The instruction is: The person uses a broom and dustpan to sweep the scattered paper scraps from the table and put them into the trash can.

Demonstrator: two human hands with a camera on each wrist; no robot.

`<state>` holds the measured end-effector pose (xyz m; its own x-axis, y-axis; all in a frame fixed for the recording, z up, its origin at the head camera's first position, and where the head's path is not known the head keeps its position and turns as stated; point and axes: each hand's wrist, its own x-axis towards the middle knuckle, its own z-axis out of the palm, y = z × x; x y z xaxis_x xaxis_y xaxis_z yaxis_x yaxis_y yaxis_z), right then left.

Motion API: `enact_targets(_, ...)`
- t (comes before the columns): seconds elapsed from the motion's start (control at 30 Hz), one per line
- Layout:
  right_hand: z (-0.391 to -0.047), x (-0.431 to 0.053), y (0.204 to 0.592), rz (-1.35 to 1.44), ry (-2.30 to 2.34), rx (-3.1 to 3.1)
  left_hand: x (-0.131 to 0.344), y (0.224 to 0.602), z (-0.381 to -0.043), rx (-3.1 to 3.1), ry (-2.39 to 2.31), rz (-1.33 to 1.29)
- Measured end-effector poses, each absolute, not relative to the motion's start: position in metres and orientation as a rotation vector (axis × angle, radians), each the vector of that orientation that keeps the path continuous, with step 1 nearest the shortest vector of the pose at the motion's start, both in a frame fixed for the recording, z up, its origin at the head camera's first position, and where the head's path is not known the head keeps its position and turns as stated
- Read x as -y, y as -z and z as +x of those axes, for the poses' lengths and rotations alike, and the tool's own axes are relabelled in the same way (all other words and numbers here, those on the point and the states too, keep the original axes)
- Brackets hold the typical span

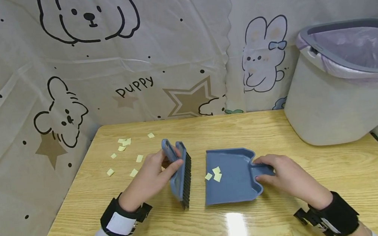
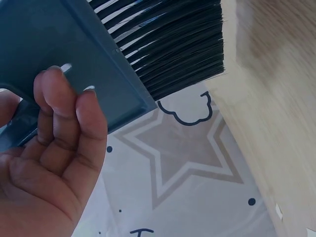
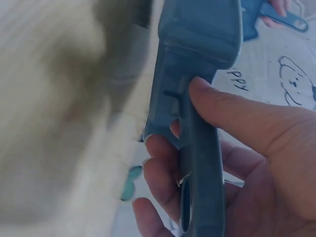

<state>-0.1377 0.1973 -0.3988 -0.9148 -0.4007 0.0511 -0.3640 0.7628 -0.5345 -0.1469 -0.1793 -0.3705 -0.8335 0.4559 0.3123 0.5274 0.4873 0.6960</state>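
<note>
My left hand (image 1: 151, 176) grips a blue hand brush (image 1: 180, 180), its dark bristles facing right toward the dustpan. Close up in the left wrist view, the fingers (image 2: 61, 106) curl on the brush's blue body (image 2: 106, 74), and the bristles (image 2: 173, 44) fan out beyond it. A blue dustpan (image 1: 232, 189) lies to the right of the brush, its wide edge facing left. By its short handle (image 3: 200, 163) my right hand (image 1: 286, 171) holds it, thumb on one side and fingers on the other. Several pale yellow paper bits (image 1: 217, 177) lie in the pan near that edge.
More yellow paper bits (image 1: 127, 141) are scattered over the left part of the wooden table (image 1: 268, 219). A lined trash bin (image 1: 339, 101) stands at the back right. A printed cloth (image 1: 183, 51) hangs behind and along the left side.
</note>
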Motion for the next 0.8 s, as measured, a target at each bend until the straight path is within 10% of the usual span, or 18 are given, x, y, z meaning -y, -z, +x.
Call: enact_targets(0.8,-0.127,-0.263,0.242,-0.442,0.733,-3.659,0.181,0.382,-0.149,2.691,1.295,-0.892)
